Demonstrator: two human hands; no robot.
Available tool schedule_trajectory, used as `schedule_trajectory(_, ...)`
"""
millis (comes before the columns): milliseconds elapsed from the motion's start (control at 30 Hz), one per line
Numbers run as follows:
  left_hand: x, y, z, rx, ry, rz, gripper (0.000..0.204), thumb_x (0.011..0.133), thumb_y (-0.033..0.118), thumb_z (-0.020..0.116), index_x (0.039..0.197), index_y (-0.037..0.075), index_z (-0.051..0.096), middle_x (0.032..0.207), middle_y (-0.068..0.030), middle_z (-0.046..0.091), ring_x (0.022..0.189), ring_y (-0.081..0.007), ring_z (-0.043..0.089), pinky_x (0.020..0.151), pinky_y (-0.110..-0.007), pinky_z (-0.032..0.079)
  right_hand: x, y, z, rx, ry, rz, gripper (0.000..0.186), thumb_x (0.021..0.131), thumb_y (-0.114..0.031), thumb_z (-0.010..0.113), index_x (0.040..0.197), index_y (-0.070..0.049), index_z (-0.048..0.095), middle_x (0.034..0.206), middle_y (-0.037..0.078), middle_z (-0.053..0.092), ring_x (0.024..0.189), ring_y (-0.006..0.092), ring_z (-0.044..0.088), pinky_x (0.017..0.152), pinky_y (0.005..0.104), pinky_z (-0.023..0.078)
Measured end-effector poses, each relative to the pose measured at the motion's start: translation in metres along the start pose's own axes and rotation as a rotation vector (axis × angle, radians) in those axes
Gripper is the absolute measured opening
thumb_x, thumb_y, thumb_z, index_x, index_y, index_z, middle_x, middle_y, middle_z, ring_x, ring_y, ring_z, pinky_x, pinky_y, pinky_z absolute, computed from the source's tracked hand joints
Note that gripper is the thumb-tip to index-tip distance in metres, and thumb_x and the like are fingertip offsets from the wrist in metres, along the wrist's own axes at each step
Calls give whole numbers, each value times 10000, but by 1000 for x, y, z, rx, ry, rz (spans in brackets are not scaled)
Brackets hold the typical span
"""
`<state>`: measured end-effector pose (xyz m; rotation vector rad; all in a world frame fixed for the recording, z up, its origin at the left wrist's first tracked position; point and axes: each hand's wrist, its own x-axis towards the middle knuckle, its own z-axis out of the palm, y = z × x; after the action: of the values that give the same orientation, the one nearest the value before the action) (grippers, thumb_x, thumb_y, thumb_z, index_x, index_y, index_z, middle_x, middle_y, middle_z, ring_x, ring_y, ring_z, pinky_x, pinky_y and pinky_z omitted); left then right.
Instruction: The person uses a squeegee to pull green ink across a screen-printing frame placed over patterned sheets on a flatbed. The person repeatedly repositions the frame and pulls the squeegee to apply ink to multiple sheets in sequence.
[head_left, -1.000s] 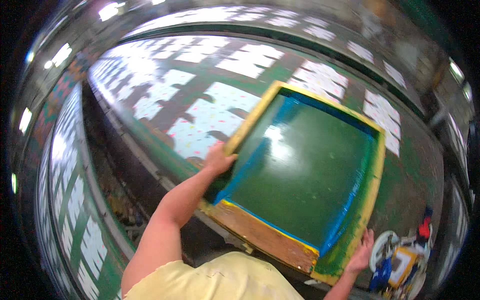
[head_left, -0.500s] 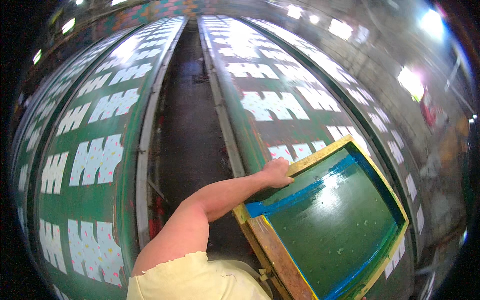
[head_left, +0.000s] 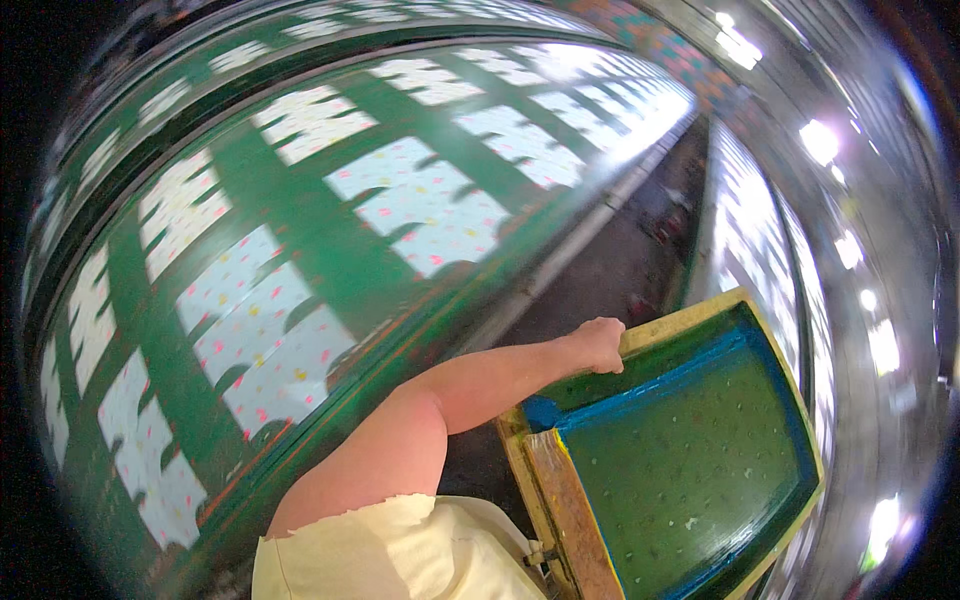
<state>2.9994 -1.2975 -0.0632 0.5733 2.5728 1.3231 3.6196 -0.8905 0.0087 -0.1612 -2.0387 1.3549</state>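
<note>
My left hand [head_left: 597, 346] is closed around the far left rim of a yellow-edged screen printing frame [head_left: 690, 318]. The frame is tilted in front of my body on the right. Its dark green mesh [head_left: 700, 465] is bordered by blue strips and speckled with small spots. A worn wooden bar [head_left: 570, 505], like a squeegee, lies in the frame along the side near me, with yellow on its edge and blue at its far end. My right hand does not show.
A long green table [head_left: 270, 195] runs along my left, bearing rows of white cut fabric pieces [head_left: 415, 210] with pink and yellow dots. A dark aisle floor [head_left: 600, 255] separates it from another table [head_left: 755, 230] on the right. Bright lamps [head_left: 820, 142] glow beyond.
The view has swung left, so the left table now fills more of it and the right table has slid toward the edge. My left hand keeps its grip on the screen printing frame.
</note>
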Motion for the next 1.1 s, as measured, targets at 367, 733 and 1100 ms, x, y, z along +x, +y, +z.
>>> schedule_trajectory(367,-174,-139,-189,4,705,-541,510,751,270,965,1178,56,784,1135,-221,804,1122,-417,762,978,-515,596,320,163,287,311,-632,-148,888,1144,-635,377,1769,-24,218,1789,309,282,1564,515,434,1251,655,422)
schedule_trajectory(733,-512,-117,-209,78,1294,-935,548,742,290,966,1186,19,795,1136,-256,800,1094,-413,772,982,-485,599,357,86,594,645,-1253,-293,1040,1090,-760,338,1775,2,155,1818,297,226,1610,482,392,1340,690,277)
schedule_trajectory(1100,-980,-108,-163,-48,1716,-1037,499,815,160,945,1277,39,798,1106,-77,829,990,-212,750,925,-389,604,-13,-113,722,892,-1504,88,1020,1005,-535,662,1760,18,255,1781,267,339,1593,424,417,1297,528,363)
